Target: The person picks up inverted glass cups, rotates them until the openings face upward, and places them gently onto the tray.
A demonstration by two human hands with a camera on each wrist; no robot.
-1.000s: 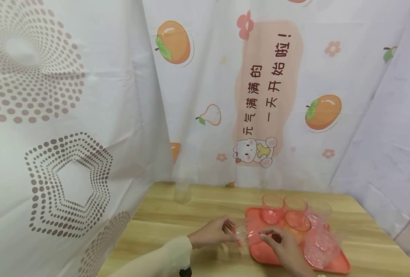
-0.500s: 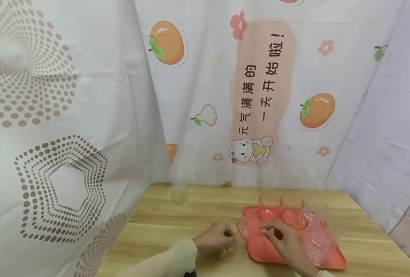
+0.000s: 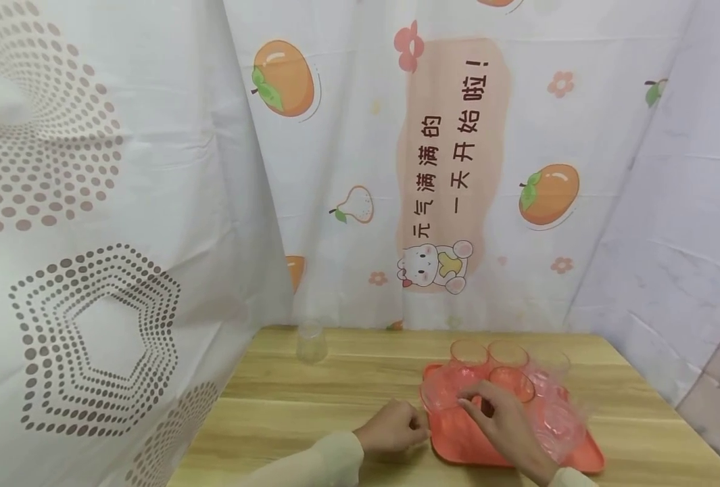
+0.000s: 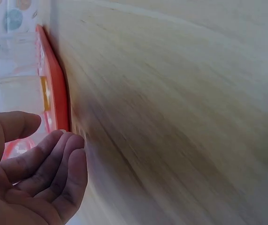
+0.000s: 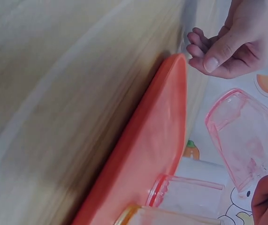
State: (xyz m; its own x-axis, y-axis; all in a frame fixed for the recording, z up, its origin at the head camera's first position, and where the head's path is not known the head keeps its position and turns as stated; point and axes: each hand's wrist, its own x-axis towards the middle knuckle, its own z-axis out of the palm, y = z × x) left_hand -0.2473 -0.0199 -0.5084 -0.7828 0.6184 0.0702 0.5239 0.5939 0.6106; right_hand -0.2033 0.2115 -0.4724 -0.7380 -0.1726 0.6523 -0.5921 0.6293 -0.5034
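Note:
My right hand (image 3: 506, 423) pinches a clear, pink-tinted cup (image 5: 246, 136) and holds it tilted over the left part of a red tray (image 3: 460, 443). In the head view that cup's see-through wall blends with the tray behind it. Close to the tray's left edge is my left hand (image 3: 393, 427), its fingers (image 4: 68, 173) loosely curled around nothing. Several clear cups stand on the tray, among them a pink-rimmed cup (image 3: 470, 353) at the back and an orange-rimmed cup (image 3: 512, 384) in front of it. My right hand and forearm cover part of the tray.
A clear cup (image 3: 311, 341) stands alone at the back left of the wooden table (image 3: 299, 399). More clear pinkish pieces (image 3: 557, 423) crowd the tray's right side, their outlines hard to separate. Printed curtains (image 3: 353, 284) enclose the table's back and sides.
My left hand has let go of the cup and drawn back slightly toward me. The cup, in my right hand, has swung up and away over the tray. The head view has shifted slightly.

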